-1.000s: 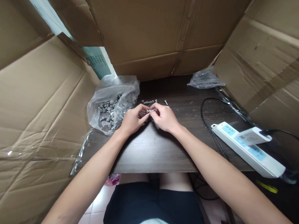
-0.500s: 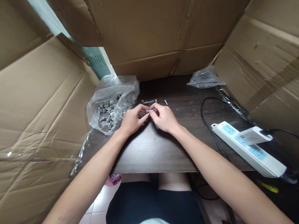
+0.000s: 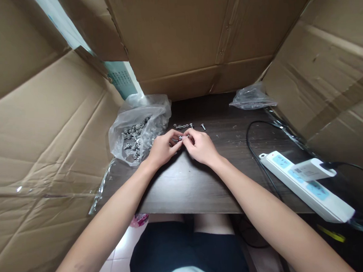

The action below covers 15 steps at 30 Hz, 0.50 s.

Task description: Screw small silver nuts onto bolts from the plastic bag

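My left hand point(image 3: 164, 148) and my right hand point(image 3: 201, 146) meet over the table, fingertips nearly touching. Between them is a small shiny metal bolt point(image 3: 181, 138), partly covered by the fingers. The left thumb and fingers pinch one end, while the right thumb and forefinger close on the other. Whether a nut or washer sits on it is too small to tell. Just beyond the fingers lie several small bolts and rings point(image 3: 181, 126) in a row. A single bolt point(image 3: 203, 126) rests apart to their right.
Left of my hands, a clear plastic bag point(image 3: 116, 133) lies open with many metal fasteners point(image 3: 135, 134) inside. Another plastic bag point(image 3: 252, 98) is at the back right. A white power strip point(image 3: 306, 190) and black cable point(image 3: 249, 138) occupy the right side. Cardboard walls point(image 3: 188, 34) surround the dark table point(image 3: 184, 188).
The whole view has shifted slightly, so everything appears a little lower and to the right. Both hands stay together at the bolt, with only a slight change in the fingers.
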Motion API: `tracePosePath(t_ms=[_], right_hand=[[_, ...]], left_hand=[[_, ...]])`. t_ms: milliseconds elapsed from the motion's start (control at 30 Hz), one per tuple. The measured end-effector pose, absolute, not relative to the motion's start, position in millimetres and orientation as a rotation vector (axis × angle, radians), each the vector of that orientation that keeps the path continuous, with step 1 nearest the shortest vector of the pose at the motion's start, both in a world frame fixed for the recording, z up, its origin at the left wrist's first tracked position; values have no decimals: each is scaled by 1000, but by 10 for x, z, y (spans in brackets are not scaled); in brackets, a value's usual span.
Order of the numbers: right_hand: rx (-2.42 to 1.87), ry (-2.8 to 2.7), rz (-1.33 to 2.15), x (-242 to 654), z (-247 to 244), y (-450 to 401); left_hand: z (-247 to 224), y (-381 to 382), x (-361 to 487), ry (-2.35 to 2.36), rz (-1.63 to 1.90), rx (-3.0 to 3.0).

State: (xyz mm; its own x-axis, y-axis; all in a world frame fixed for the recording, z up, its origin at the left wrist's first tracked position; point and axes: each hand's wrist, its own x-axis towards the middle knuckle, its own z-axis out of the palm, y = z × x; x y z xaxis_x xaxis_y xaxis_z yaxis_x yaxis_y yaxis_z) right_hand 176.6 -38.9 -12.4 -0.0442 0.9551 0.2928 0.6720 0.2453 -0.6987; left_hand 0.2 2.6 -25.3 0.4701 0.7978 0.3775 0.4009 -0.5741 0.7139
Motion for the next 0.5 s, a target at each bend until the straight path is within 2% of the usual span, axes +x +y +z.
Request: tracePosePath(t_ms=[500], right_hand=[[-1480,-1786,497,1775,-143,-375]], left_hand=[[-231,14,15,975,966,2180]])
